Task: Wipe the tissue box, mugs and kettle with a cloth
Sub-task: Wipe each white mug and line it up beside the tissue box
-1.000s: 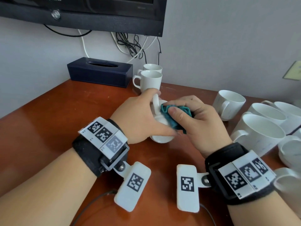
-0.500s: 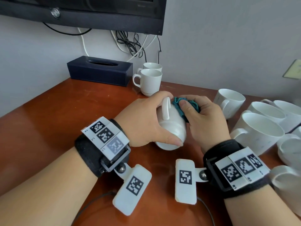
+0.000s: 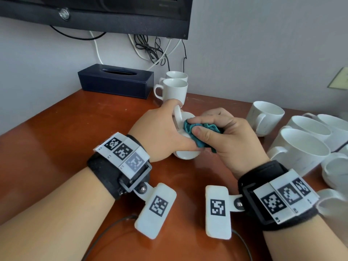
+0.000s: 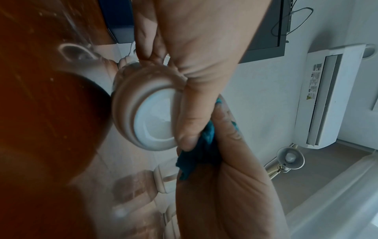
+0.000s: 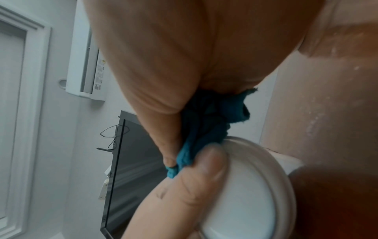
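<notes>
— Head view: what are the hands doing?

— The left hand (image 3: pixel 160 132) grips a white mug (image 3: pixel 185 155), tipped on its side above the table (image 3: pixel 56 147), fingers curled round the body and handle. The right hand (image 3: pixel 228 137) pinches a bunched teal cloth (image 3: pixel 195 131) and presses it on the mug's upper side, touching the left thumb.

— Materials?

— The mug is smooth glazed ceramic, round, with a ringed foot that faces the left wrist camera (image 4: pixel 151 116). The cloth (image 5: pixel 206 126) looks soft and nappy, crumpled into folds with a frayed edge. The table is glossy red-brown wood with faint scuffs.

— Where is everything else?

— At 11 o'clock from the hands, a dark blue rectangular tissue box (image 3: pixel 114 81) with an oval slot sits against the wall. At 12 o'clock, two small white mugs (image 3: pixel 174 90) stand one behind the other, the nearer one just beyond the left fingers. From 2 to 4 o'clock a cluster of wider mugs (image 3: pixel 299 147) crowds the table's right edge, several touching.

— Room to move?

— Open wood spreads from 8 to 10 o'clock; the right side is tight. I see no kettle.
</notes>
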Motion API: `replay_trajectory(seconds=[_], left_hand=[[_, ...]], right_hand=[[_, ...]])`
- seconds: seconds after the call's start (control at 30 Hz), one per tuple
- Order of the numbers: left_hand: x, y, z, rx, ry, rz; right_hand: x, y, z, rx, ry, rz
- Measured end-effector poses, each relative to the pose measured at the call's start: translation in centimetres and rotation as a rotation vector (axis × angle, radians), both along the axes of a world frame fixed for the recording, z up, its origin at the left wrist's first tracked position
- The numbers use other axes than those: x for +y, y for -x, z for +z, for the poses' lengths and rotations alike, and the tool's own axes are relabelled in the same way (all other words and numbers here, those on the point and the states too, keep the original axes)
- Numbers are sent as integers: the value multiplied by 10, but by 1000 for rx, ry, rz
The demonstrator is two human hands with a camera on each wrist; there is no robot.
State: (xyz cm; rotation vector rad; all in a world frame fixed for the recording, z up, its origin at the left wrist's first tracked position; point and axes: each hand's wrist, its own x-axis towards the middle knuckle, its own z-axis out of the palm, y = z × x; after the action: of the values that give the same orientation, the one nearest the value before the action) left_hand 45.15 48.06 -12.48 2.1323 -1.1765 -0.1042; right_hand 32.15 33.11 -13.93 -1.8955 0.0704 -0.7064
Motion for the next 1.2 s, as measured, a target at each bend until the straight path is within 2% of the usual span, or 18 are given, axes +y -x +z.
replay_trajectory(seconds=[0.1,0.27,0.4,0.7,0.8,0.93,1.03,1.2], left_hand=[[1,1,-1,1,8,-41],[3,9,1,12,-7,-193],[2,11,1,9,-7,-217],[1,4,-1,1,48,-69],[1,-1,0,10,53,-9],[1,-2,0,14,42,-15],[-1,0,-2,-1,44,-56],[-5,6,-7,-9,55,-125]], right_hand=[[1,-2,-3,-10,-34,-32],[-6,-5,-6,-76,-49,-221],[-7,-4,-6,-105,-35,-271],[-2,-3,-5,-29,-107,-103],[0,-4,-5,-8,-78,-22],[1,-2,-4,12,-57,24],[3,-3,-4,-6,-98,-35],[1,-8,-5,-101,-94,-234]])
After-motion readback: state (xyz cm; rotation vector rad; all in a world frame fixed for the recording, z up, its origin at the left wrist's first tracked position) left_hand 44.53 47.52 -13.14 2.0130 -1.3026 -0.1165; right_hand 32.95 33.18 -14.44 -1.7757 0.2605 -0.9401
